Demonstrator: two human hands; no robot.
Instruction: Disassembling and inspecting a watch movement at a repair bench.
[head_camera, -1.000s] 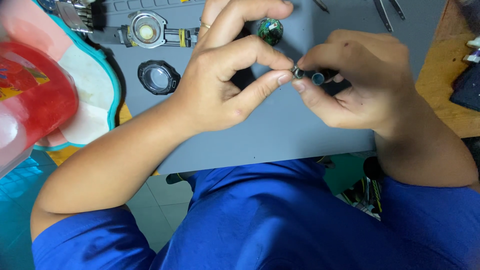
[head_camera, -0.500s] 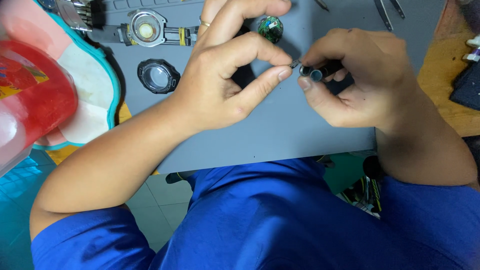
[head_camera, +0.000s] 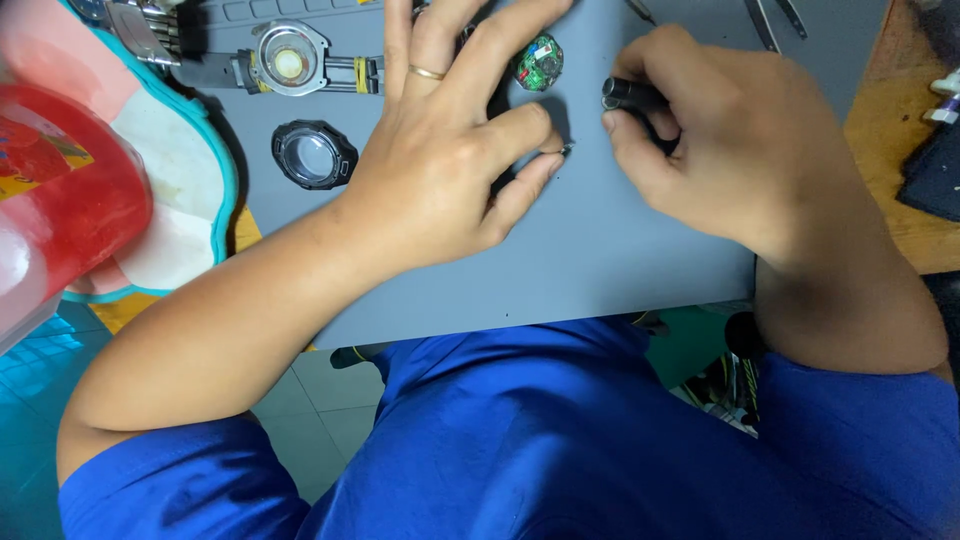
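The grey work mat (head_camera: 600, 260) covers the middle of the frame, and its lower edge runs from lower left to the right, just above the blue shirt (head_camera: 560, 440) of the person. The mat is smooth and matte, and its lower part, under both hands, is bare and gives free room. At the right edge of the frame the wooden bench (head_camera: 885, 150) shows beside the mat.

The left hand (head_camera: 440, 170) lies in the upper centre of the frame, palm down, with a gold ring (head_camera: 426, 72) on one finger. Its thumb and forefinger are nearly closed and pinch a very small dark part (head_camera: 566, 150) at their tips; what the part is I cannot tell. The right hand (head_camera: 730, 150) is in the upper right, curled around a short black cylindrical tool (head_camera: 630, 95), and the fingers are closed on it. The tool end is near the small part but apart from it.

Just above the left fingertips sits a round green circuit module (head_camera: 539, 62) on the mat. In the upper left of the mat there is a metal watch case (head_camera: 288, 62) with a pale round centre, and below it a black ring-shaped bezel (head_camera: 314, 154) with clear glass. At the left edge stands a red translucent plastic container (head_camera: 60, 200) on a white tray with a teal rim (head_camera: 180, 200). Thin metal tweezers (head_camera: 775, 18) lie at the top right.
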